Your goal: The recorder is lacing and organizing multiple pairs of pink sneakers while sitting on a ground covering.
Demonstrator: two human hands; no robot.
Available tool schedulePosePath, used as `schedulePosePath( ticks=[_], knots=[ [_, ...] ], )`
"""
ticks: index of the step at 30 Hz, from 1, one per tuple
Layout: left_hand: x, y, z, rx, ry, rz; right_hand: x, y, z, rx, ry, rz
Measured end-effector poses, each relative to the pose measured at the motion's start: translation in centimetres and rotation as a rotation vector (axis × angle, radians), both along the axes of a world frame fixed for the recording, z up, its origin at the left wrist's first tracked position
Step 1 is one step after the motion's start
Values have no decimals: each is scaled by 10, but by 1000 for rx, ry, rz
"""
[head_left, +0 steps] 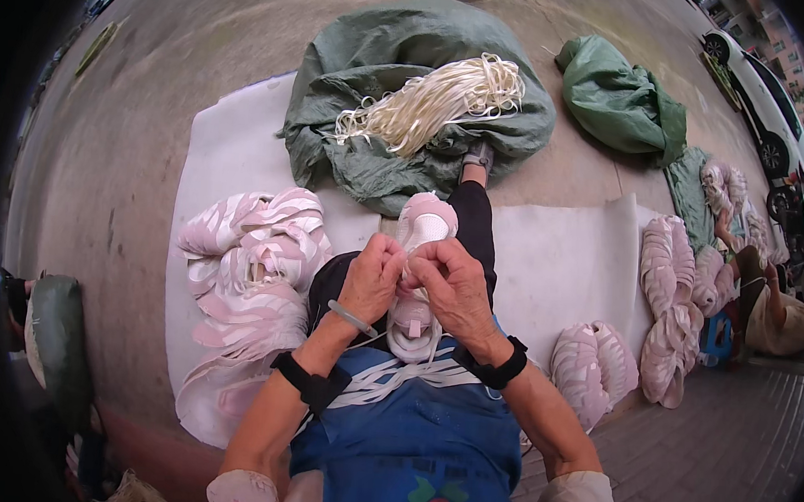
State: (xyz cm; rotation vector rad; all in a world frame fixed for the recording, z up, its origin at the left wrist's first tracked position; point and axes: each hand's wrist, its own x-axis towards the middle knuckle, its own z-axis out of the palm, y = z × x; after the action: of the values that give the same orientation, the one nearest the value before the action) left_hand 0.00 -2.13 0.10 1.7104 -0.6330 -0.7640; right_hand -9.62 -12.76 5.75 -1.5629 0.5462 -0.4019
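A pink and white shoe upper [427, 218] lies lengthwise over my lap, its toe pointing away from me. Above its throat, my left hand [373, 275] and my right hand [456, 284] come close together, thumbs and forefingers pinched at the lacing. The lace between the fingertips is mostly hidden by the fingers. Several loose white shoelaces [380, 379] are spread across my blue apron [409, 435], just below the heel of the upper.
Stacked pink and white uppers [268, 261] lie on a pale sheet [224, 148] at left. More uppers [588, 368] lie at right. A cream lace bundle [439, 101] rests on a green sack [359, 55] ahead; another sack [618, 99] stands farther right. A person [781, 306] sits at far right.
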Motion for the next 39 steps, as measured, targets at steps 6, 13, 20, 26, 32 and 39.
schedulePosePath(
  ticks=[6,13,20,26,32,39],
  knots=[
    [11,-19,-18,66,105,-3,14,-20,-14,-20,249,116],
    [29,0,17,17,116,185,-25,-48,-41,-139,213,-116],
    [-31,63,22,255,-177,-216,-61,-9,-44,-386,233,55],
    [-78,94,38,263,-155,-472,-66,-17,-42,-657,447,302],
    [-78,166,98,183,102,-365,-59,-26,-61,-656,359,-3],
    [-62,288,102,681,319,-364,-45,-69,-101,-482,504,67]
  ],
)
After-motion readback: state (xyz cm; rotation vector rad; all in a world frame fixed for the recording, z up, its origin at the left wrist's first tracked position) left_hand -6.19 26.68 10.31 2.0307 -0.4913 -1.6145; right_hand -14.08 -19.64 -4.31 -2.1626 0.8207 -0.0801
